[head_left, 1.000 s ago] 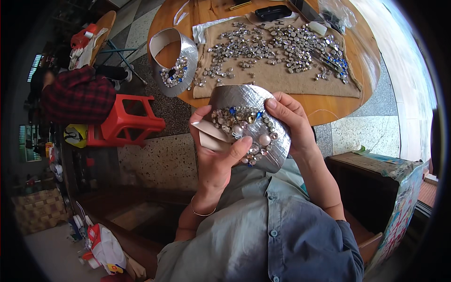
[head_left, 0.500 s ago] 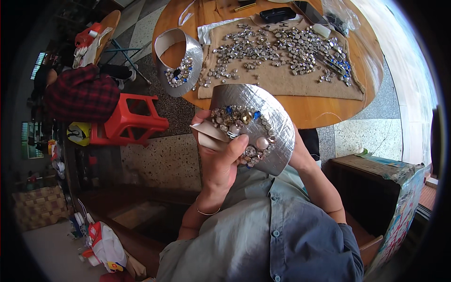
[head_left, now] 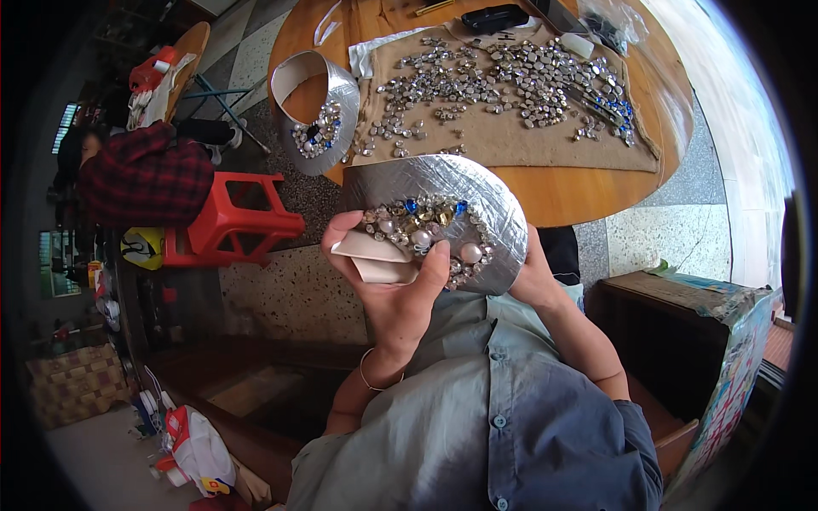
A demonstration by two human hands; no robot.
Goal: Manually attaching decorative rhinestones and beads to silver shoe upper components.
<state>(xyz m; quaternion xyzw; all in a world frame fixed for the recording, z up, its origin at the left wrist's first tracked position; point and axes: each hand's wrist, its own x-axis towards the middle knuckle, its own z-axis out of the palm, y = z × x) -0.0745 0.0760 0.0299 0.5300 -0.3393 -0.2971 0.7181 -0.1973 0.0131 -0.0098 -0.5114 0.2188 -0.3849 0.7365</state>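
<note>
Above my lap I hold a curved silver piece (head_left: pixel 490 196), like a shoe upper, with a cream lining folded out at its left side. Clear stones, white pearls and a few blue and gold gems form a cluster (head_left: pixel 426 221) on its face. My left hand (head_left: pixel 394 294) grips the left side, thumb pressed over the cluster's lower edge and fingers behind. My right hand (head_left: pixel 535 277) holds the right edge from behind, its fingers mostly hidden. A matching silver piece (head_left: pixel 341 94) with a similar jewelled cluster stands at the left edge of the table.
Many loose stones (head_left: pixel 520 81) lie on a brown cloth (head_left: pixel 511 149) over the round wooden table (head_left: pixel 567 200). Tweezers (head_left: pixel 592 104), a black case (head_left: pixel 494 18) and a plastic bag (head_left: pixel 618 25) are there too. A red stool (head_left: pixel 247 217) and a seated person (head_left: pixel 145 175) are at left.
The held silver piece has moved slightly left and tilted, showing more of its upper band and the lining. My left hand has shifted left with it and keeps its grip.
</note>
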